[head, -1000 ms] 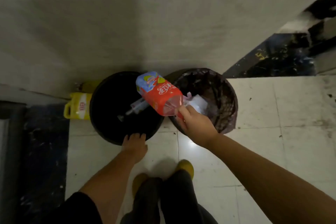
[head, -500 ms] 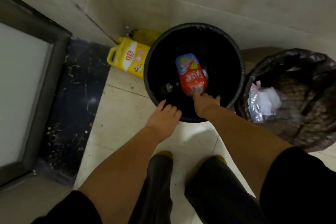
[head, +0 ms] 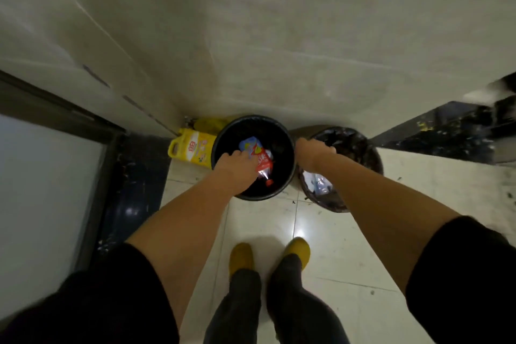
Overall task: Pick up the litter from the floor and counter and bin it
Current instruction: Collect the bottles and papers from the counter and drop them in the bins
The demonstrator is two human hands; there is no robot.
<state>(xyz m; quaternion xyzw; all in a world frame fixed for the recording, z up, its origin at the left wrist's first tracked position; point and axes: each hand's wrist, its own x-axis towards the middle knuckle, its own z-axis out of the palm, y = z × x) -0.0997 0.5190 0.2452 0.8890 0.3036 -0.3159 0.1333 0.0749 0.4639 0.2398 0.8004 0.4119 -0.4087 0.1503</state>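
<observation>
A red and blue snack packet point(head: 259, 158) lies tilted inside the round black bin point(head: 289, 173) that stands on the floor against the wall. My left hand point(head: 233, 169) reaches into this bin from the near side. Its fingers lie on the packet's left side, and whether they grip it is hidden. My right hand point(head: 314, 151) hovers at the gap between the black bin and a second bin lined with a dark bag point(head: 368, 159). Its fingers are curled and nothing shows in it. Pale crumpled plastic point(head: 317, 183) sits in the lined bin.
A yellow jug point(head: 192, 149) stands in the corner left of the black bin. A dark-framed door point(head: 83, 153) is at the left, a dark speckled counter base point(head: 446, 131) at the right. My yellow shoes point(head: 241, 258) stand on pale floor tiles.
My right hand let go of the packet, left the black bin and moved right to the gap between the bins. My left hand went from the rim into the bin onto the packet.
</observation>
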